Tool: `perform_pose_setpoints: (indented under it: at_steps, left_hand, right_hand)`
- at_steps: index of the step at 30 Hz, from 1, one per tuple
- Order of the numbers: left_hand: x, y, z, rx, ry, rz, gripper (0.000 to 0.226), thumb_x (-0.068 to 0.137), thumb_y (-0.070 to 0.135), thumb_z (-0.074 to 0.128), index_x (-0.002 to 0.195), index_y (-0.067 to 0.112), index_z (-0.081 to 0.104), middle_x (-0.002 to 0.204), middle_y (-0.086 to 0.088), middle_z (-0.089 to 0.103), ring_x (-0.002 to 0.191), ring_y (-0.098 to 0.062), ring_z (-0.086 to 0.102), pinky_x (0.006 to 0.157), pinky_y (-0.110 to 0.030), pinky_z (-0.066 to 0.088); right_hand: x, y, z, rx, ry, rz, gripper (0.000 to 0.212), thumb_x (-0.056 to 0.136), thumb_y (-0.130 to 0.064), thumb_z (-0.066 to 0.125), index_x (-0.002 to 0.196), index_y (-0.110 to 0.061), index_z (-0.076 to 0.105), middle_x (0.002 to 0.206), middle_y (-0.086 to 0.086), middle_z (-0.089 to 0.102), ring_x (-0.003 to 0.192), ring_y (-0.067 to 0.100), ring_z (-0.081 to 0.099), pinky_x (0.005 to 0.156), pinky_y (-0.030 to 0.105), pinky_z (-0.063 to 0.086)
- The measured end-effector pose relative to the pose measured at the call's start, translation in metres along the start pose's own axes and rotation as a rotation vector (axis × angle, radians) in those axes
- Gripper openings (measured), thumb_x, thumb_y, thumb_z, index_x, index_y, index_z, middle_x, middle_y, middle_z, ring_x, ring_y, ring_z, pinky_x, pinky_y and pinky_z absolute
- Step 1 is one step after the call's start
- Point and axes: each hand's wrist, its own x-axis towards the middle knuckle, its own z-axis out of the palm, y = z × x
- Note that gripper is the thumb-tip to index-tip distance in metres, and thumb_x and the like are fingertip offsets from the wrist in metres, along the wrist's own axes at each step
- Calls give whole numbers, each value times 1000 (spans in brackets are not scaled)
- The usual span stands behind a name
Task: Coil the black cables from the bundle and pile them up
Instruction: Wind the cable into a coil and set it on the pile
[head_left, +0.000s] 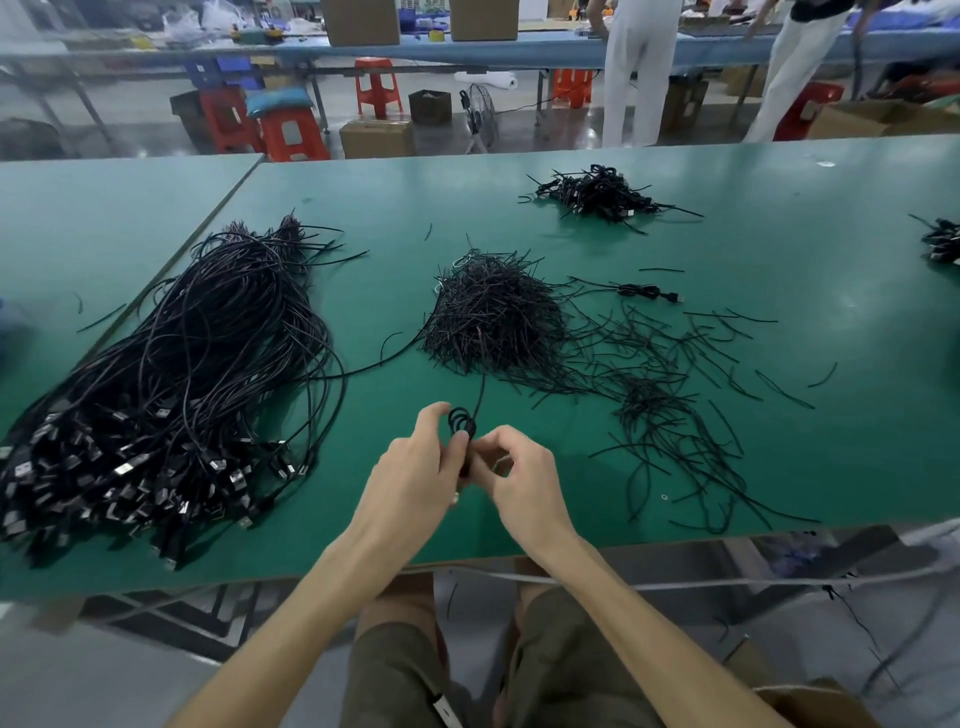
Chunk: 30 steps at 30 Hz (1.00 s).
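left hand (415, 467): grips a small coil of black cable (462, 422) between thumb and fingers, above the green table (363, 499) near its front edge. right hand (519, 465): fingers curled, pinching the lower part of the same coil. a loose strand runs from the coil toward the heap of short ties (493, 317). the cable bundle (171, 374) lies to the left. the pile of coiled cables (597, 195) lies on the far side, well apart.

Smooth matt green table (519, 218), glossy black plastic-sheathed cables (208, 332), shiny metal plugs (124, 467)
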Motion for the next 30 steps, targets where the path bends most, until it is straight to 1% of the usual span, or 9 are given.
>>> perform_pose_setpoints:
  at_steps: [3,6,9,12,15,19,22,27,30]
  left_hand:
    - [2,-7,-5,-82,-124,16,43,110,26,33,152,35,35,69,5,73,59,-2,62,59,-24,50]
    - [7,-17,-19,-5,-292,165,71,101,-6,37,155,38,33,86,3,70,80,-18,65,80,-42,56]
    - [14,-24,-26,183,-304,311,95,90,-17,42,156,49,23,101,17,56,87,-9,55,80,-37,52]
    - [16,-23,-26,375,-156,483,84,94,-9,54,156,42,30,100,16,43,89,-8,38,73,-26,40]
    - [17,-25,-27,512,43,614,54,96,12,66,144,31,55,112,1,44,96,-17,37,80,-30,43]
    - [16,-24,-32,538,-35,631,41,98,44,43,127,27,68,144,1,51,127,-24,49,105,-39,45]
    - [12,-22,-30,511,-121,500,46,99,53,31,117,26,64,118,11,64,112,-16,60,102,-28,40]
    - [4,-14,-19,473,33,345,32,106,48,36,101,24,57,85,12,63,83,-17,62,71,-26,30]
    - [0,-4,-11,443,36,199,29,106,48,35,111,23,47,67,10,55,70,-22,58,55,-29,28]
  right_hand:
    - [0,1,-6,-60,12,-30,7,91,-8,72,86,-11,70,81,-2,69,74,7,59,67,18,44]
    - [3,0,-12,-72,-12,-44,8,92,-9,72,85,-11,70,81,-3,70,72,4,57,66,18,44]
    - [5,-4,-15,-56,-46,-50,6,93,-10,72,86,-10,72,81,-2,72,71,5,58,69,24,48]
    - [7,-7,-17,-29,-84,-55,5,93,-10,71,88,-10,73,81,-2,73,72,7,61,70,27,52]
    - [10,-8,-21,0,-133,-55,7,91,-5,70,87,-9,74,81,1,74,75,17,66,73,31,54]
    - [5,-3,-22,57,-211,-22,7,89,3,71,88,-4,72,84,9,74,74,22,67,74,36,57]
    - [1,-1,-20,131,-226,-2,5,86,1,76,88,-1,72,81,8,72,76,29,64,79,41,55]
    - [4,-5,-18,271,-205,58,9,91,-5,72,93,-11,78,81,1,75,75,12,65,76,33,55]
    - [5,-3,-14,229,-146,45,6,92,-4,71,88,-4,76,80,11,74,71,12,63,73,40,55]
